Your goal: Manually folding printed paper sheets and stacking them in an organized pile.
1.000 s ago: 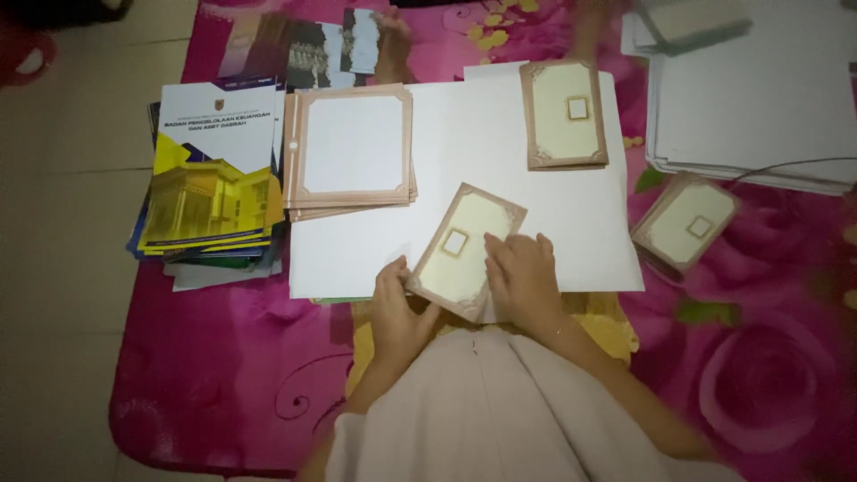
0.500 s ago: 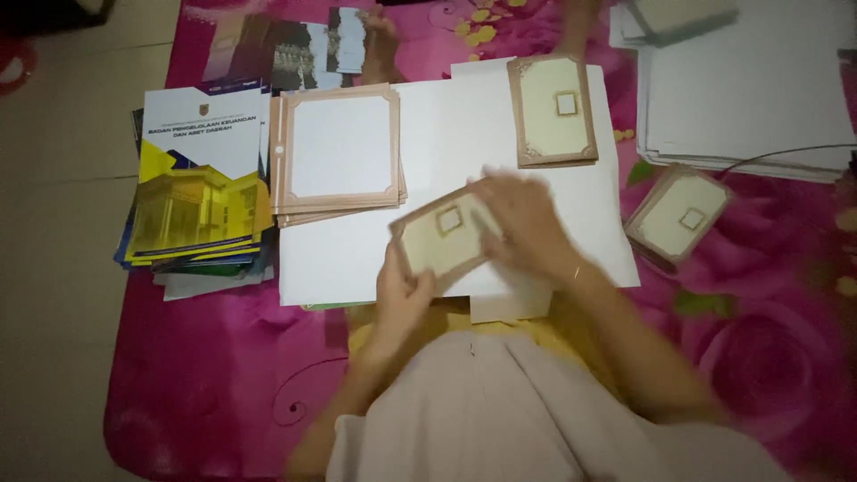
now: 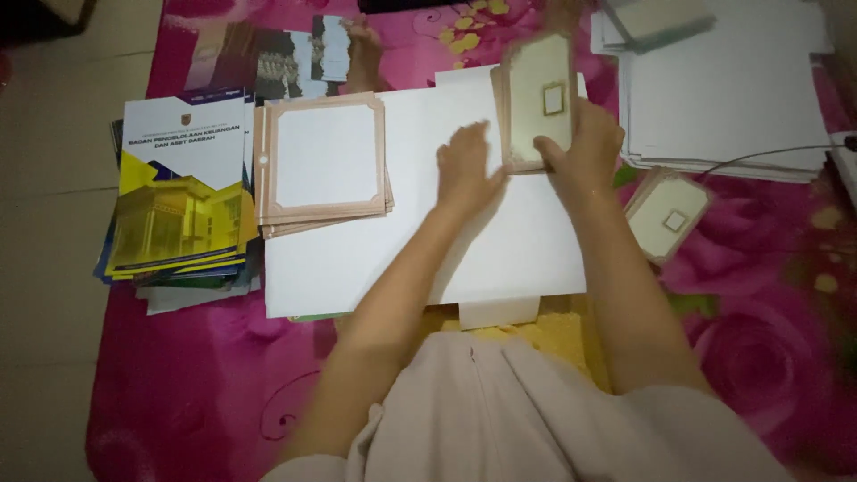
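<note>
Gripping the lower edge of a cream card with a brown border [image 3: 538, 98], the right hand [image 3: 585, 147] pinches it between thumb and fingers, so the card sits just above that hand, blurred. Beside it, the left hand [image 3: 464, 170] rests with fingers spread, flat on a large white sheet [image 3: 420, 259], touching the card's left edge. Farther left lies a stack of brown-bordered cards [image 3: 323, 161], then a pile of booklets [image 3: 178, 196]. Another small card [image 3: 668, 214] lies right, on pink floral cloth [image 3: 768, 357].
</note>
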